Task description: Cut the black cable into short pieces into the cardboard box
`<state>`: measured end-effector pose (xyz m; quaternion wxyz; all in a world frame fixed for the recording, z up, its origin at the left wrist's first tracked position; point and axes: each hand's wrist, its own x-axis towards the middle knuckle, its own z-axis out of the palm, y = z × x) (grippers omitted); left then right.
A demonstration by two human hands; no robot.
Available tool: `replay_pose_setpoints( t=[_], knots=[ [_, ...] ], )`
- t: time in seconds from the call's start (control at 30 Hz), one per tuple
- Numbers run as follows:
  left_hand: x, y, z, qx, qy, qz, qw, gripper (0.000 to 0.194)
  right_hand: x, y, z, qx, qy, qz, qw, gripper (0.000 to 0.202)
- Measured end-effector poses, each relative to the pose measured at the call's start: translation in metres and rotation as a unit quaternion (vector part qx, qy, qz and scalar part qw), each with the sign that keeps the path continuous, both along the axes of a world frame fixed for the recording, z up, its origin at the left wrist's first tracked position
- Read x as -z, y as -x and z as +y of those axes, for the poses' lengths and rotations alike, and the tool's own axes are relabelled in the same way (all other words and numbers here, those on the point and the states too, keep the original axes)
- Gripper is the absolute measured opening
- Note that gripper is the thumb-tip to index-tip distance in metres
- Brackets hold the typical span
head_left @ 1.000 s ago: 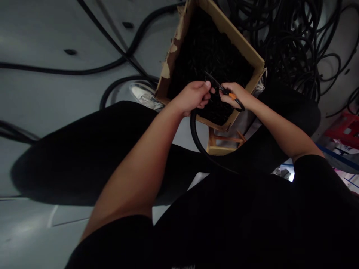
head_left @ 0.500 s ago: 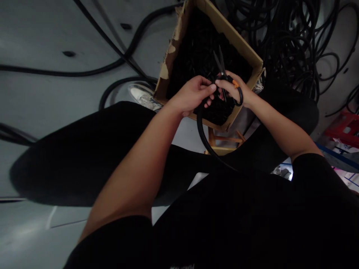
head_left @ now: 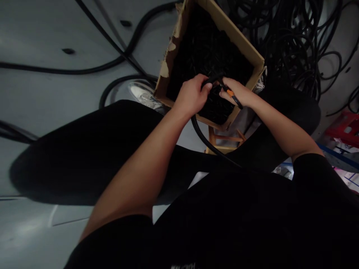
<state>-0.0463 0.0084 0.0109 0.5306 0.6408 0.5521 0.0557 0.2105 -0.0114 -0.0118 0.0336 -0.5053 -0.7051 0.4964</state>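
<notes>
Your left hand (head_left: 193, 94) grips black tubing (head_left: 202, 137) | your right hand (head_left: 236, 90) clasps scissors (head_left: 230, 93) | tubing seems light, springy; best held near its far end

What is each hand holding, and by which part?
The left hand grips the black tube close to the scissors; the right hand holds the scissors by their handles.
</notes>
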Motion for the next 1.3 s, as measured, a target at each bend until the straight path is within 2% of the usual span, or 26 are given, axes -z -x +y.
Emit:
replay_pose_setpoints(
  t=[0.17,0.27,0.37,0.5,0.7,0.87,0.97,1.07,1.17,1.3],
  knots=[
    [0.003,-0.001,-0.005,-0.021,-0.024,-0.033,0.999,0.037,-0.003,0.001,0.000,0.012,-0.002,-0.013,1.000,0.019],
    [0.003,-0.001,-0.005,-0.053,0.006,-0.064,0.997,0.031,-0.004,0.005,0.000,0.038,0.030,0.000,0.999,0.010],
    [-0.001,-0.005,-0.005,-0.068,0.037,-0.083,0.994,0.024,-0.002,0.006,0.001,0.063,0.060,0.021,0.996,0.024],
    [-0.006,-0.009,-0.006,-0.066,0.050,-0.098,0.992,0.021,-0.003,0.008,0.000,0.075,0.066,0.031,0.994,0.033],
    [0.003,0.000,-0.003,-0.067,0.037,-0.087,0.993,0.031,-0.025,0.023,-0.008,0.132,0.083,0.040,0.987,0.045],
    [0.010,0.005,0.001,-0.059,0.082,-0.103,0.990,0.031,-0.030,0.030,-0.012,0.141,0.099,0.014,0.985,0.035],
    [0.010,0.004,0.004,-0.056,0.079,-0.100,0.990,0.027,-0.029,0.028,-0.012,0.131,0.106,0.008,0.986,0.028],
    [0.008,0.003,0.006,-0.020,0.076,-0.100,0.992,0.028,-0.030,0.021,-0.010,0.111,0.110,0.023,0.987,0.027],
    [0.007,0.005,0.006,0.013,0.122,-0.142,0.982,0.033,-0.031,0.012,-0.006,0.079,0.118,0.051,0.988,0.029],
    [-0.001,0.012,0.006,-0.025,0.256,-0.215,0.942,0.037,-0.031,0.000,-0.005,0.056,0.098,0.063,0.992,0.023]
  ],
)
